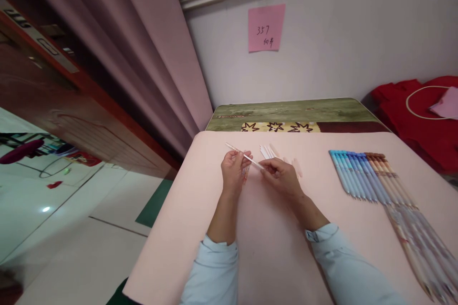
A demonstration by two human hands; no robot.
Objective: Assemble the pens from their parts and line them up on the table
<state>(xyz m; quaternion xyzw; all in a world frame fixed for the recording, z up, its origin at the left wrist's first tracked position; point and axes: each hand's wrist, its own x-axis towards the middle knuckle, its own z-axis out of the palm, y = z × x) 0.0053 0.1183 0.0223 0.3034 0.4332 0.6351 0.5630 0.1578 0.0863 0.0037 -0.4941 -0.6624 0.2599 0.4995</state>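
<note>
Both my hands meet over the middle of a pale pink table (200, 228). My left hand (233, 170) and my right hand (281, 176) are each closed on a thin white refill rod (239, 153), which slants up to the left past my left fingers. Under my left hand a small pen part shows, too small to name. Just beyond my right hand lie several loose white and pale pink pen pieces (274, 151).
A row of several pens (372, 176), blue then brown-capped, lies at the right, with clear wrapped sleeves (422, 238) nearer the edge. A green board (286, 112) sits at the far end. Red cloth (415, 114) lies right; curtain and floor left.
</note>
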